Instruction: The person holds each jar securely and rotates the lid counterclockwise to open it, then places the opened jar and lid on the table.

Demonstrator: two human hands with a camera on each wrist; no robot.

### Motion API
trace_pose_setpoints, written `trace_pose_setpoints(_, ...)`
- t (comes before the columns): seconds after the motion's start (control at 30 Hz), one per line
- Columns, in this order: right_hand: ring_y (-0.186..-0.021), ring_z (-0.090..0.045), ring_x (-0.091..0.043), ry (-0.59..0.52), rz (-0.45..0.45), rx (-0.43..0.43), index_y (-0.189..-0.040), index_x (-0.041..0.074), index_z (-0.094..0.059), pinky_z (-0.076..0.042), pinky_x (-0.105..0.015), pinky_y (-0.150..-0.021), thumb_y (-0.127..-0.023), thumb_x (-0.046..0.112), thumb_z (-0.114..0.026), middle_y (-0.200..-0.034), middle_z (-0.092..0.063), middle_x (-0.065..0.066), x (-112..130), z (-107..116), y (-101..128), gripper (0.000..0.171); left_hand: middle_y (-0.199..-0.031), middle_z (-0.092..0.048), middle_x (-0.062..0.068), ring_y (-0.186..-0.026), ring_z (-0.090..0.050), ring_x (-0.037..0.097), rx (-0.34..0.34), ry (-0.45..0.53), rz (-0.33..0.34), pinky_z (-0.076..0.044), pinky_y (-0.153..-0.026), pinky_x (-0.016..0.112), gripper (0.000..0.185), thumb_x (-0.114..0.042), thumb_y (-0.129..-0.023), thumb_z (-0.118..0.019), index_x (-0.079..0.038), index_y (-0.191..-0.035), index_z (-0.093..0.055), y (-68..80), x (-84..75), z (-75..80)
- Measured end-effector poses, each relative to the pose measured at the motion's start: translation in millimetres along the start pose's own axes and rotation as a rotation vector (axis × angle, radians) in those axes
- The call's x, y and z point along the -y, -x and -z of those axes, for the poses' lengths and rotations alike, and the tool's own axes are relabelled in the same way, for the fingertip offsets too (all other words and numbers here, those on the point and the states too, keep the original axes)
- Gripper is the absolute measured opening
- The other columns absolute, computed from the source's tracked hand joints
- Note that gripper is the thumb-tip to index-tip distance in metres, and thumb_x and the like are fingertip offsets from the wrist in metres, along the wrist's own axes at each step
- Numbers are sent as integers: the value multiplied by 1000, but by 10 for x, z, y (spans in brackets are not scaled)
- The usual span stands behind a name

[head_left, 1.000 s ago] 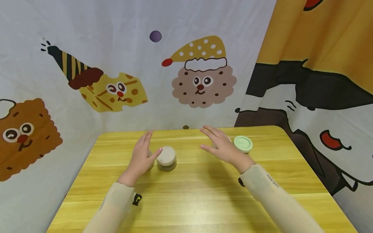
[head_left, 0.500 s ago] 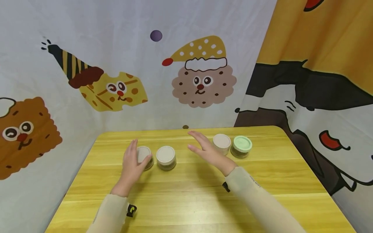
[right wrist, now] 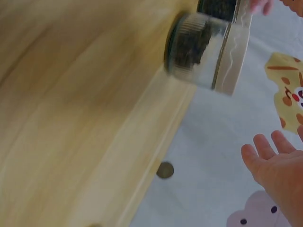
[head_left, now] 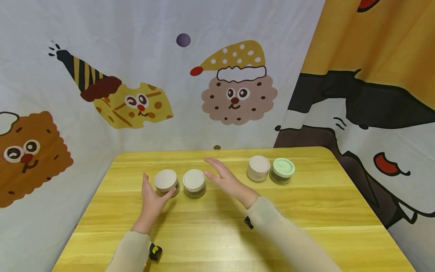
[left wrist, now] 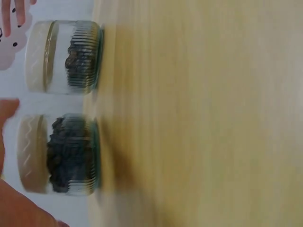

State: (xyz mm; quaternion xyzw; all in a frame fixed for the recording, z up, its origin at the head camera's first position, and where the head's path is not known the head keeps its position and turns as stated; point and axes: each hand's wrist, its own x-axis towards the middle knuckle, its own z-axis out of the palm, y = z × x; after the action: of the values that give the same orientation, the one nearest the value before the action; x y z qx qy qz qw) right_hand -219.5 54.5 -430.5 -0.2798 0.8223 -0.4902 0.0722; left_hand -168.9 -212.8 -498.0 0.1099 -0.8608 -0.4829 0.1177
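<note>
Two clear glass jars with off-white lids stand side by side on the table's left half. The left jar (head_left: 166, 180) is well filled with dark pieces; the right jar (head_left: 194, 182) holds a shallower dark layer. My left hand (head_left: 151, 204) is at the left jar, thumb and fingers spread on either side of its lid; whether it touches cannot be told. My right hand (head_left: 232, 184) hovers with extended fingers just right of the second jar, holding nothing. In the right wrist view, that second jar (right wrist: 201, 52) partly hides the other.
Toward the back right of the wooden table (head_left: 326, 211) stand a jar with a pinkish-white lid (head_left: 258, 168) and a jar with a green lid (head_left: 283, 170), close together. A cloth with cartoon prints (head_left: 149, 139) hangs behind the table's back edge.
My right hand has moved left, away from the pinkish-lidded jar and toward the left pair. My left hand has shifted left and nearer, to beside the left jar. The jars stay in place.
</note>
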Motion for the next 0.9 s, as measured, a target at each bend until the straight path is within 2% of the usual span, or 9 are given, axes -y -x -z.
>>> trace_pose_setpoints(0.13, -140, -28, -24, -69, -10, -6, -147, 20, -34, -25, -48, -114, -99, 36, -46, -154, -27, -2, 54, -123, -38, 52, -155, -6, 25, -143, -9, 40, 2, 2, 65, -15, -114, 57, 123, -30, -73, -82, -7, -151, 10, -4, 22, -34)
trace_pose_setpoints(0.3, -136, -33, -27, -146, -2, -9, -146, 20, -35, -27, -51, -111, -100, 29, -45, -152, -30, -5, 117, -257, -89, 48, -154, -12, 27, -142, -14, 41, 3, 7, 68, -16, -115, 55, 121, -26, -71, -84, -2, -151, 3, -38, 51, -100)
trace_pose_setpoints(0.4, -135, -33, -28, -158, 4, 1, -146, 18, -35, -27, -53, -111, -101, 25, -45, -152, -31, -7, 170, -302, -97, 47, -152, -16, 28, -141, -18, 41, 2, 22, 72, -17, -115, 54, 119, -25, -70, -85, 0, -151, -1, -68, 69, -139)
trace_pose_setpoints(0.63, -134, -36, -34, -186, -11, 22, -144, 5, -36, -28, -53, -111, -101, 15, -42, -149, -33, -17, 569, -273, -35, 45, -149, -25, 28, -137, -26, 41, -13, 25, 128, -22, -113, 53, 115, -27, -68, -85, 0, -150, -9, -124, 130, -176)
trace_pose_setpoints(0.9, -133, -38, -32, -180, 8, 22, -144, 4, -36, -31, -49, -110, -101, 15, -42, -148, -36, -16, 693, -301, -29, 44, -147, -34, 23, -135, -33, 37, 7, 64, 141, -26, -112, 51, 108, -30, -68, -85, -3, -149, -18, -149, 136, -176)
